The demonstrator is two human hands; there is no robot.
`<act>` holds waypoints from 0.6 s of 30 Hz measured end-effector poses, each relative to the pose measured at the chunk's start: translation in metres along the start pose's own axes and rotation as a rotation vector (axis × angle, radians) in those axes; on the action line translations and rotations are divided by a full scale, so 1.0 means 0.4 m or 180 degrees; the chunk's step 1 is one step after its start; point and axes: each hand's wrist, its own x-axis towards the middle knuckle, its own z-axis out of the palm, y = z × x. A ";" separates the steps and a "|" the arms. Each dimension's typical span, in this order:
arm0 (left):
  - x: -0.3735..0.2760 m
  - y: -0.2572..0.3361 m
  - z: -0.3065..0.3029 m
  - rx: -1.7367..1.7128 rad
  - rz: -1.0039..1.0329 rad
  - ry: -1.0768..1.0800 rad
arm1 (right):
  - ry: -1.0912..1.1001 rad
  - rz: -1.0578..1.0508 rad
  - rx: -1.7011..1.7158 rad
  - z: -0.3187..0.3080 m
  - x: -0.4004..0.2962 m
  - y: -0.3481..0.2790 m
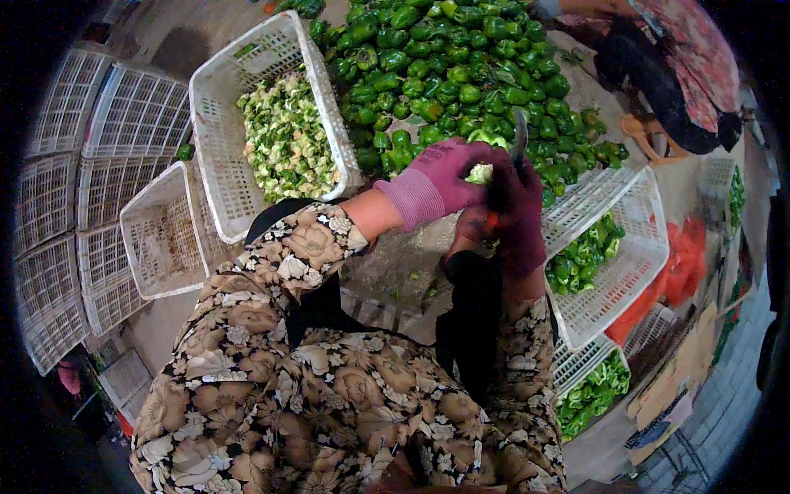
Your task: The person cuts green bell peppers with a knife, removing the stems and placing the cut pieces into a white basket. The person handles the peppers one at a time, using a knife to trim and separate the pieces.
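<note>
My left hand (445,179), in a pink glove, is closed around a pale green piece of pepper, its core (479,173) showing at the fingers. Close against it on the right is my right hand (517,204), in a darker pink glove, gripping a knife (520,137) whose blade points up. A cut green pepper (487,138) shows just behind the fingers; which hand bears it I cannot tell. Beyond both hands spreads a large heap of whole green bell peppers (457,74) on the floor.
A white plastic crate (203,129) of pepper cores stands at left, beside another crate (200,247). Crates are stacked far left (46,204). At right, a crate (654,216) holds cut peppers (583,259); another crate (583,364) lies below. A person (691,68) is at upper right by an orange stool (648,139).
</note>
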 end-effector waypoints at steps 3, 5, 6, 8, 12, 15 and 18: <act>-0.022 0.029 -0.016 0.0252 -0.0039 0.0165 | 0.0019 -0.0174 0.0161 0.008 0.012 0.019; -0.025 0.028 -0.020 0.0371 -0.0037 0.0259 | -0.0066 -0.0457 -0.0137 0.023 0.006 0.011; -0.022 0.029 -0.022 0.0445 -0.0014 0.0296 | -0.0076 -0.0653 -0.0342 0.027 0.004 0.008; -0.012 0.036 -0.029 0.0825 0.0153 0.0380 | -0.0118 -0.1044 -0.0750 0.023 0.012 0.017; 0.018 0.061 -0.033 0.1843 0.0622 0.0547 | -0.0114 -0.0756 -0.0122 -0.008 0.043 0.042; 0.005 0.051 -0.023 0.2467 0.0680 0.0492 | 0.0224 0.0036 0.0671 0.029 0.062 0.042; 0.028 0.055 0.002 0.2090 0.0521 -0.0041 | 0.0253 0.0061 0.0082 -0.015 0.059 0.040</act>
